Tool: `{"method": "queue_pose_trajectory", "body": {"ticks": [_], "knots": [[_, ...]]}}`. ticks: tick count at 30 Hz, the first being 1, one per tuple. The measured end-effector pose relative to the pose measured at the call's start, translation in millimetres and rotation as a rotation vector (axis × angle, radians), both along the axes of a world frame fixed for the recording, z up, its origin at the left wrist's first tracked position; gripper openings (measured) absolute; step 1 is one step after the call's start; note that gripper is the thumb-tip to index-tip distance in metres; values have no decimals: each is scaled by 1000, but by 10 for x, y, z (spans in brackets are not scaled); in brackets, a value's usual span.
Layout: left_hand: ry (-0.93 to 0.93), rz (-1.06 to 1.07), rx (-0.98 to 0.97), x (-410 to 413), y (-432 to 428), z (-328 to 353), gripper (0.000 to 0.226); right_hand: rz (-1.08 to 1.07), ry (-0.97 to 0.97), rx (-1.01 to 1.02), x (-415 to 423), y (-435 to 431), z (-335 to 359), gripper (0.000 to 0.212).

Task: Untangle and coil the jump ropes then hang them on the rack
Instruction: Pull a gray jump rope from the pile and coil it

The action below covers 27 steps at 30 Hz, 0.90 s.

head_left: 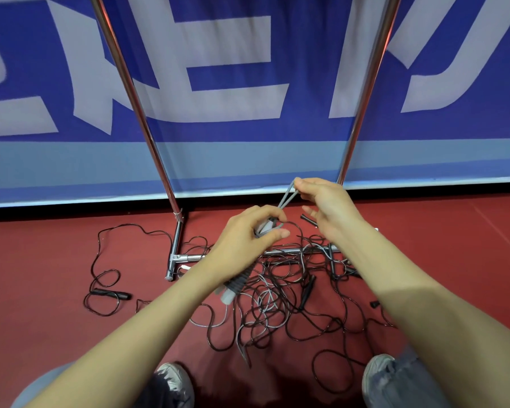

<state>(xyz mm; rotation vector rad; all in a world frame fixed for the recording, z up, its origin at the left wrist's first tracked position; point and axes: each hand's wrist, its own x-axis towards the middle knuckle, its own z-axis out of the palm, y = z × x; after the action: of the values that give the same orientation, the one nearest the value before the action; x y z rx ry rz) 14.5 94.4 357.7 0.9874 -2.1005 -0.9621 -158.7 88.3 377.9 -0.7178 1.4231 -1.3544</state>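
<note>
Centre frame, two bare arms reach forward. The left hand curls around a pale jump-rope handle. Just above and to its right, the right hand pinches a loop of grey rope between thumb and fingertips. Below them, a tangle of black and grey ropes sprawls on the red floor, draped over the base of the chrome rack.

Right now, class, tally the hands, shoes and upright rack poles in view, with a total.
Hands: 2 (left hand, right hand)
Shoes: 2 (left shoe, right shoe)
Upright rack poles: 2 (left pole, right pole)
Total: 6
</note>
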Motion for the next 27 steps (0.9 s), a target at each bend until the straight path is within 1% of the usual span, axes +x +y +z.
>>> {"method": "queue_pose_trajectory", "body": {"ticks": [5, 7, 9, 11, 12, 13, 15, 16, 17, 19, 20, 22, 24, 27], "knots": [[52, 24, 133, -27, -27, 6, 9, -83, 28, -31, -22, -47, 0, 12], [21, 25, 169, 6, -75, -34, 9, -80, 61, -32, -9, -54, -36, 10], [12, -15, 253, 69, -90, -121, 13, -39, 140, -40, -5, -38, -74, 8], [87, -76, 388, 126, -58, -220, 25, 35, 280, -75, -26, -28, -85, 8], [107, -109, 421, 150, -32, -256, 35, 72, 352, -100, -40, -26, -80, 7], [89, -138, 409, 176, -15, -280, 47, 100, 395, -124, -50, -26, -78, 7], [72, -191, 377, 208, -1, -297, 69, 126, 420, -146, -53, -49, -88, 9], [101, -180, 397, 212, -8, -298, 76, 127, 414, -147, -50, -60, -85, 9], [149, -144, 441, 209, -23, -300, 78, 124, 381, -148, -41, -65, -77, 8], [211, -61, 506, 183, -66, -324, 72, 121, 248, -149, -4, -69, -50, 9], [198, -39, 516, 163, -86, -353, 68, 126, 193, -151, 22, -66, -36, 10], [150, -28, 510, 119, -110, -419, 58, 148, 150, -154, 73, -56, -25, 10], [163, -6, 522, 90, -119, -461, 47, 165, 162, -150, 107, -58, -53, 9], [272, 39, 665, 108, -149, -495, 38, 189, 262, -119, 99, -114, -135, 7]]}}
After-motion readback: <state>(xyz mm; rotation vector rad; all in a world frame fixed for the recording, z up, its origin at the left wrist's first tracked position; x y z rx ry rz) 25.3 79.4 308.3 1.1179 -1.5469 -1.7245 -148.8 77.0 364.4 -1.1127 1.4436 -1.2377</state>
